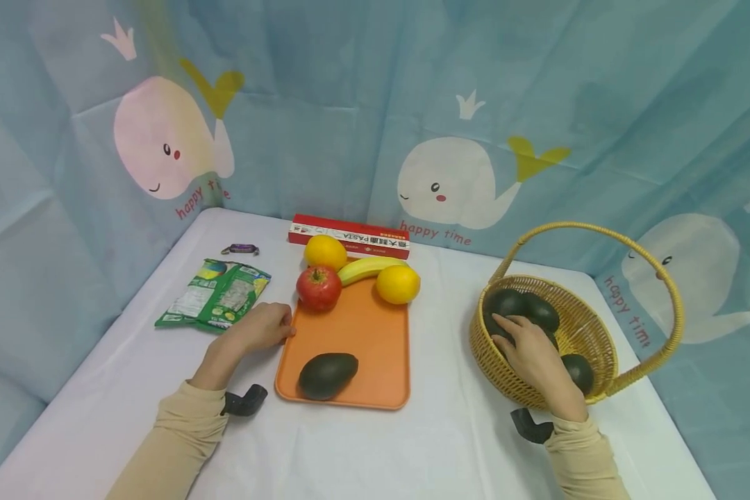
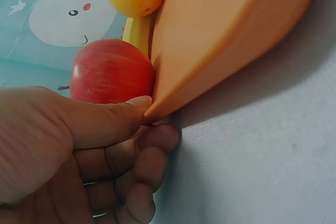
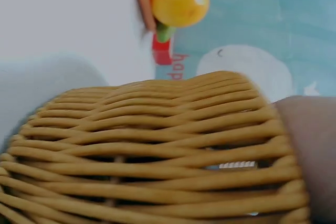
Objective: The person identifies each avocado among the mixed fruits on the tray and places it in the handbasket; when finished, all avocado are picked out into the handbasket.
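My left hand [image 1: 264, 326] pinches the left rim of the orange tray [image 1: 375, 333] between thumb and forefinger, as the left wrist view shows. A dark green avocado [image 1: 328, 376] lies at the tray's near end. Toward its far end are a red apple [image 1: 319, 287], a yellow banana [image 1: 369, 268] and two yellow lemons, one [image 1: 398, 285] at the right and one [image 1: 325, 252] behind the apple. Inside the wicker basket [image 1: 506, 375], my right hand [image 1: 528, 347] grips an avocado with spread thumb and fingers. More avocados [image 1: 539, 312] lie around it. The basket wall hides these fingers in the right wrist view.
A red and white pasta box [image 1: 350, 236] lies behind the tray. Left of the tray are a green snack bag [image 1: 215, 295] and a purple-wrapped candy [image 1: 240, 248]. The basket's tall handle [image 1: 656, 267] arches over its right side. A whale-print curtain [image 1: 325, 104] stands behind the table.
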Demonstrator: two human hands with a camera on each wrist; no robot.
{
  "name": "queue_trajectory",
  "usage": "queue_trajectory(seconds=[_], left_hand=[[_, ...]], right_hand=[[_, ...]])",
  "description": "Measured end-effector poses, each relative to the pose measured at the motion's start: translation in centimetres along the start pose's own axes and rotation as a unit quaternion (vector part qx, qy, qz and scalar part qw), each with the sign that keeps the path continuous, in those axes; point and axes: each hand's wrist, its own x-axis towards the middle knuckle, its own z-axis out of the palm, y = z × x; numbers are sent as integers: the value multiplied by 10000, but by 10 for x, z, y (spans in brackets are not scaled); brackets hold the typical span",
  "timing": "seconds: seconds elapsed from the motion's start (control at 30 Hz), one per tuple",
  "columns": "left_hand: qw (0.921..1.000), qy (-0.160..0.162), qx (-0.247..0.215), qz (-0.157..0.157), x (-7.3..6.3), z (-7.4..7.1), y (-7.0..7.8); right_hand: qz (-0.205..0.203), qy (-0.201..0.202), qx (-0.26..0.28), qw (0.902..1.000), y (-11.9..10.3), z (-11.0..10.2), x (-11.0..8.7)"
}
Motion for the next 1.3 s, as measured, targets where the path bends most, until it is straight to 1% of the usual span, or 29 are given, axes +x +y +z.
queue_trajectory(seconds=[0.23, 0.3, 0.37, 0.43, 0.47, 0.53, 0.57, 0.6, 0.63, 0.7, 0.73, 0.83, 0.93, 1.0, 1.07, 1.13, 1.2, 1.27, 1.3], left_hand=[[10000, 12, 12, 7, 1, -1, 1], [10000, 10, 13, 34, 1, -1, 1], [10000, 5, 14, 69, 2, -1, 1], [10000, 4, 13, 79, 2, -1, 1], [10000, 5, 15, 67, 2, -1, 1], [10000, 4, 18, 33, 1, -2, 1], [10000, 1, 16, 10, 1, -2, 1], [10000, 3, 16, -4, 1, -2, 1], [10000, -9, 5, -13, 1, -2, 1], [10000, -1, 4, 24, 1, -2, 2], [10000, 1, -6, 34, 0, -2, 2], [9999, 40, -8, 99, 0, -2, 1], [9999, 76, -21, 105, 0, -1, 0], [9998, 116, -7, 145, -1, -1, 0], [9997, 148, 3, 183, -1, 0, -1], [9996, 169, 22, 220, 0, 1, -1], [9996, 164, 31, 212, 0, 1, -1], [9997, 153, 37, 182, 1, 0, 0], [9997, 144, 49, 169, 1, 0, -1]], right_hand=[[271, -101, -93, 9995, 4, 3, 3], [272, 26, -121, 9996, 2, 3, 3], [247, 352, -125, 9990, -3, 3, 2], [67, 916, -85, 9957, -13, 4, 3], [-99, 1232, -34, 9923, -19, 6, 5], [-521, 1684, 46, 9843, -37, 11, 9], [-803, 1852, 54, 9794, -47, 15, 11], [-1106, 1936, 84, 9748, -59, 19, 13], [-1417, 1928, 110, 9709, -71, 24, 15], [-1977, 1663, 94, 9660, -97, 33, 17], [-2278, 1520, 70, 9618, -110, 39, 17], [-3042, 885, -75, 9485, -145, 53, 15], [-3615, 316, -360, 9311, -174, 65, 13], [-3857, -11, -571, 9209, -187, 71, 12], [-4028, -168, -762, 9120, -196, 76, 11], [-4131, -236, -886, 9061, -202, 81, 11], [-4114, -273, -924, 9064, -204, 83, 10], [-4039, -280, -934, 9096, -202, 84, 10], [-3969, -304, -896, 9129, -201, 83, 10]])
